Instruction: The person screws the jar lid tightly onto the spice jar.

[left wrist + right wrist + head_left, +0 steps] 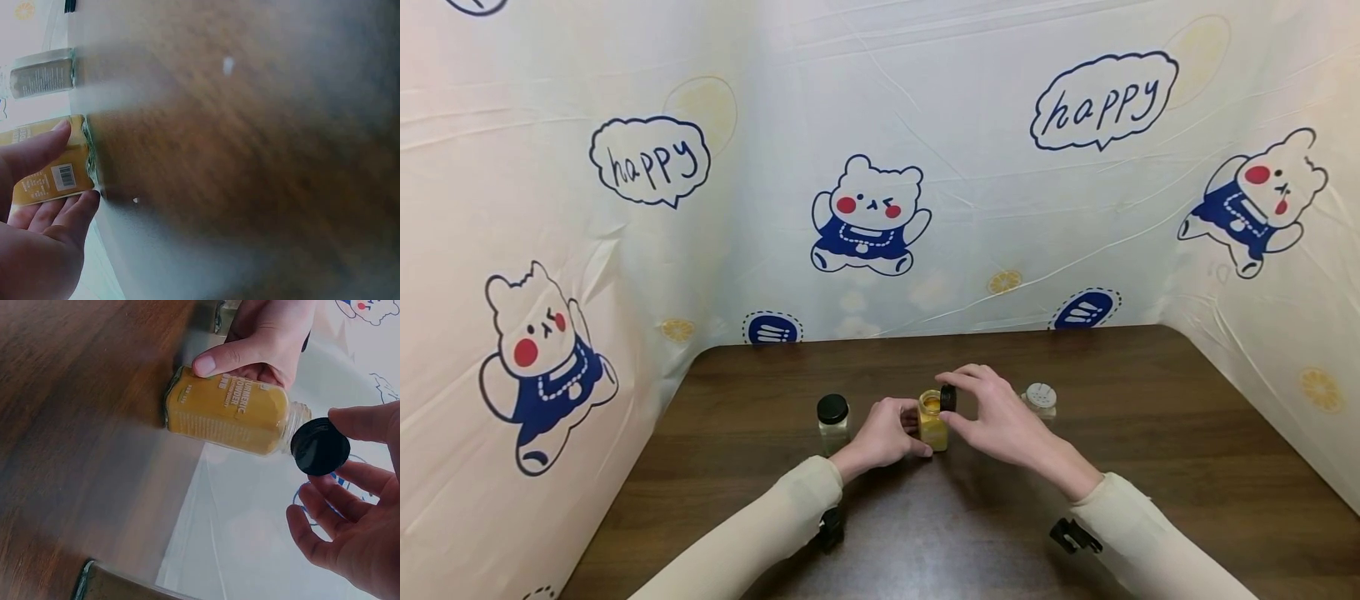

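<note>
A square glass jar of turmeric powder (225, 412) stands upright on the table, its threaded mouth uncovered. My left hand (883, 433) grips it low down, thumb on one side and fingers on the other, as the left wrist view also shows. Beside the mouth, my right hand (1000, 417) pinches a black screw cap (320, 447) between thumb and fingertips. The cap is turned on its side, its hollow underside facing the right wrist camera. Yellow powder shows through the jar's opening in the head view.
To the left of my left hand is a glass jar with a black lid (832, 410). A jar with a white perforated top (1041, 396) stands behind my right hand, partly hidden. Printed cloth (865, 108) surrounds the brown wooden table (737, 525).
</note>
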{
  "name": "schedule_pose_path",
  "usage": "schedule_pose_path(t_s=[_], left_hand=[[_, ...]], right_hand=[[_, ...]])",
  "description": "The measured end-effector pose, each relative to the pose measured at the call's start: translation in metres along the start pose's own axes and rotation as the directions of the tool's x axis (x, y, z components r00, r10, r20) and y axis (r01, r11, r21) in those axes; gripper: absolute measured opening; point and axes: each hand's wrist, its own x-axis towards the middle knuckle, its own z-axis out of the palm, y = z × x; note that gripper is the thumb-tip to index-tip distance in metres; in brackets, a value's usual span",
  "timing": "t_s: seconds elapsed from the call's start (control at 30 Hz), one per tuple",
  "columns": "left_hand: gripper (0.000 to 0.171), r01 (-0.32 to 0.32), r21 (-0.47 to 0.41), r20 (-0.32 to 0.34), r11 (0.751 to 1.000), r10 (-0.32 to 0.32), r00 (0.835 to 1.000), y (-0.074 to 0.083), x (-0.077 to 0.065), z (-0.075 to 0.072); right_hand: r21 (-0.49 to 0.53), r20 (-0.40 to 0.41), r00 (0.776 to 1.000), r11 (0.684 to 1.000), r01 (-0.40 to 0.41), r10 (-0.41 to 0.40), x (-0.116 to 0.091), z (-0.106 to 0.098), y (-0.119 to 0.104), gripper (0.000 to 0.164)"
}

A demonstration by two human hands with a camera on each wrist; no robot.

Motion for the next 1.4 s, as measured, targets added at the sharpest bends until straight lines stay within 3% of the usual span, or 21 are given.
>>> schedule_pose_path(t_s=[0.9, 1.17, 1.4], left_hand=[[0.043, -0.024, -0.006, 0.003, 1.0, 0.024, 1.0, -0.002, 0.002, 0.0], [0.036, -0.033, 0.01, 0.004, 0.999, 0.033, 0.999, -0.002, 0.001, 0.0], [0.04, -0.031, 0.004, 0.005, 1.0, 0.031, 0.999, -0.002, 0.002, 0.0]], right_hand=[[0.022, -0.011, 0.998, 0.998, 0.062, -0.061, 0.01, 0.011, -0.003, 0.049], [0.022, 0.006, 0.998, 0.998, 0.055, -0.056, 0.012, 0.012, -0.004, 0.048], [0.019, 0.013, 0.998, 0.998, 0.058, -0.058, 0.013, 0.013, -0.005, 0.048]])
